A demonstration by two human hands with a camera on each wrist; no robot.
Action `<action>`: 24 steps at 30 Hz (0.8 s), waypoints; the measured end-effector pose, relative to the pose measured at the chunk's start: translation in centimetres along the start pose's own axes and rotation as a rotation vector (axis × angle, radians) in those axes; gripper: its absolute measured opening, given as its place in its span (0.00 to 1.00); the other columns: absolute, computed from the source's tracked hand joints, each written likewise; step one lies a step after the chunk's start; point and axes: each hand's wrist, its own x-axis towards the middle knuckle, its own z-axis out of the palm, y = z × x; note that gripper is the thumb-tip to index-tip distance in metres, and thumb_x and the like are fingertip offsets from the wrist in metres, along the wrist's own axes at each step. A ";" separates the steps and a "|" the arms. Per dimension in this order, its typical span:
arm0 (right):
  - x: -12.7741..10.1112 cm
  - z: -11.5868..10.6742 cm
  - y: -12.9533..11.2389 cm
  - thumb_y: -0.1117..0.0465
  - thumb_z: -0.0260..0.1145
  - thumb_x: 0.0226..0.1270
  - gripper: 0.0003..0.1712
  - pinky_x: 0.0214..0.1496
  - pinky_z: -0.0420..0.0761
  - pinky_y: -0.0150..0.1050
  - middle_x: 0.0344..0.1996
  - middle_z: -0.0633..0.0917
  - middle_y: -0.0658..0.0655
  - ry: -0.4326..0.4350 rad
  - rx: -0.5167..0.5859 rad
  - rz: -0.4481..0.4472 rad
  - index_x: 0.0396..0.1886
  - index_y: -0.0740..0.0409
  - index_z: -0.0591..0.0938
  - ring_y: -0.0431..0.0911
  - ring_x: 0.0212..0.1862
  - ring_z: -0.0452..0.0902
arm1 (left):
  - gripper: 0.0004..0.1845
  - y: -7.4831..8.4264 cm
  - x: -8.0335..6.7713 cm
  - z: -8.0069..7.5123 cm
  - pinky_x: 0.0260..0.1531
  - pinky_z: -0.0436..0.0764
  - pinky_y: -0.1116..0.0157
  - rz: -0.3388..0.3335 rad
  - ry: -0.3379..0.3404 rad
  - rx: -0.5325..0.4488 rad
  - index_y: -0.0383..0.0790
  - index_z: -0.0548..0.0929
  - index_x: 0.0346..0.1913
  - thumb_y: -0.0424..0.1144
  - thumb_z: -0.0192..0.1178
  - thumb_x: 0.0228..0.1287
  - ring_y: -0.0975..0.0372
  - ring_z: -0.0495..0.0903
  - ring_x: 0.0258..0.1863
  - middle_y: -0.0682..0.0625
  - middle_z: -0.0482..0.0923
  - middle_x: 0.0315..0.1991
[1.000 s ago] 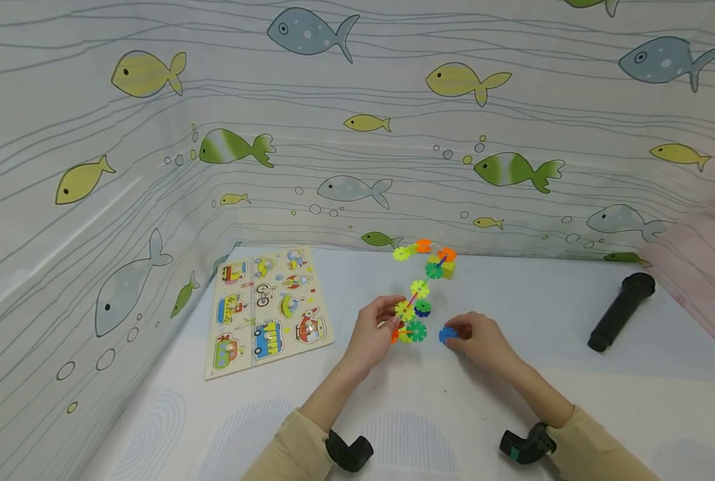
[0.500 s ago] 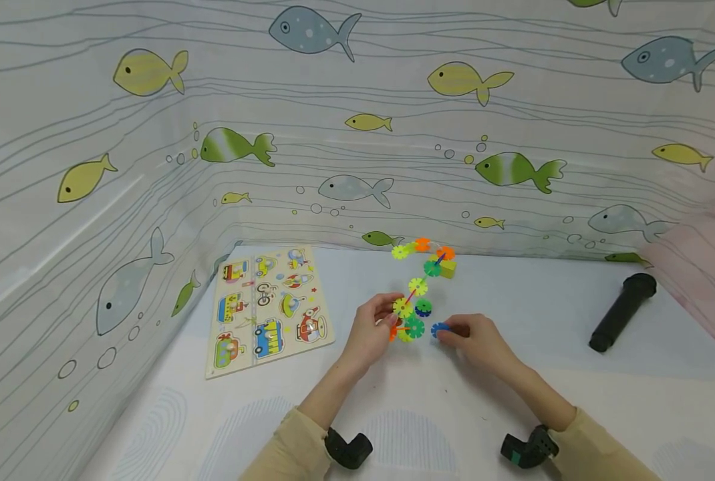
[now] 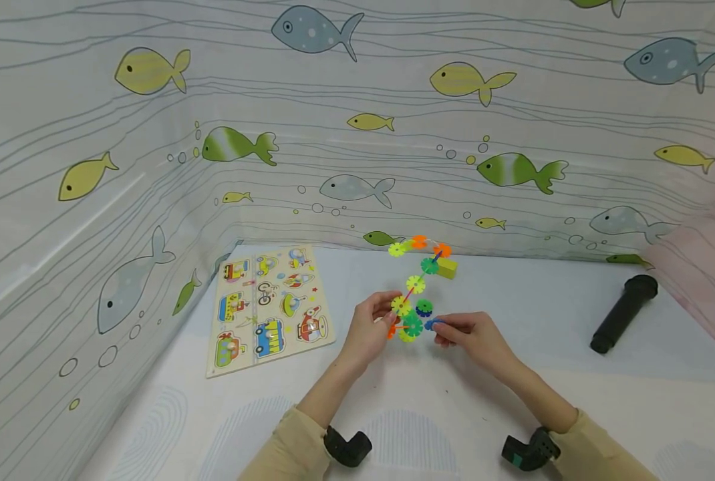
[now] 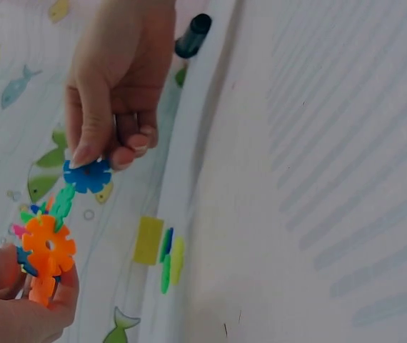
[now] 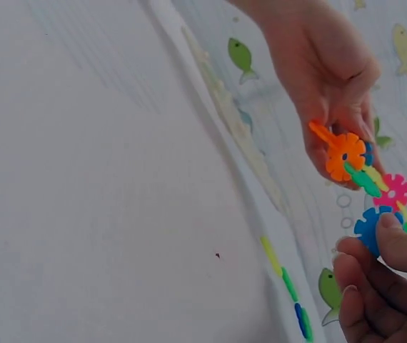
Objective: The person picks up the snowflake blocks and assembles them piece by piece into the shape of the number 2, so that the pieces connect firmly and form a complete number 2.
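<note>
In the head view my left hand (image 3: 366, 334) grips a winding chain of joined notched plastic discs (image 3: 415, 284) in yellow, green, orange and other colours, near its lower end. My right hand (image 3: 478, 341) pinches a blue notched disc (image 3: 432, 325) between thumb and fingers. In the left wrist view the blue disc (image 4: 88, 176) hangs right at the edge of a green disc (image 4: 63, 204) on the chain, beside an orange disc (image 4: 49, 239). The right wrist view shows the blue disc (image 5: 370, 230) under my thumb; part of the chain is hidden behind the left fingers.
Green and dark blue loose discs (image 3: 423, 307) lie behind the hands, near a yellow block (image 3: 447, 268). A wooden picture puzzle board (image 3: 293, 308) lies at the left. A black microphone-shaped object (image 3: 625, 314) is at the right. Fish-printed sheeting (image 3: 417, 160) rises behind the table.
My right hand has moved left with the blue disc, up to the chain's green disc, and the disc has turned edge-on. The chain in my left hand has shifted slightly left and up.
</note>
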 end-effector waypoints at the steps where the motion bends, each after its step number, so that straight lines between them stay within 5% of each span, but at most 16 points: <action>1: 0.0 0.0 0.0 0.58 0.66 0.70 0.15 0.42 0.85 0.32 0.31 0.88 0.58 -0.007 0.005 -0.005 0.48 0.65 0.87 0.44 0.35 0.84 | 0.20 0.0 0.0 0.0 0.52 0.80 0.63 0.000 0.000 -0.001 0.37 0.78 0.63 0.26 0.50 0.72 0.56 0.76 0.51 0.43 0.79 0.53; 14: 0.0 0.4 0.3 0.63 0.66 0.70 0.12 0.46 0.85 0.35 0.37 0.88 0.62 -0.046 -0.017 -0.124 0.49 0.61 0.87 0.44 0.38 0.84 | 0.20 -0.1 0.0 0.1 0.49 0.80 0.65 -0.012 0.010 -0.008 0.39 0.79 0.61 0.25 0.51 0.70 0.57 0.76 0.49 0.43 0.79 0.51; 24: -0.2 0.5 0.0 0.55 0.62 0.74 0.14 0.39 0.81 0.33 0.35 0.85 0.60 -0.028 -0.105 -0.173 0.44 0.59 0.88 0.46 0.37 0.78 | 0.19 -0.1 0.0 0.2 0.47 0.82 0.66 -0.023 0.007 -0.009 0.38 0.79 0.61 0.27 0.52 0.71 0.57 0.78 0.48 0.43 0.79 0.50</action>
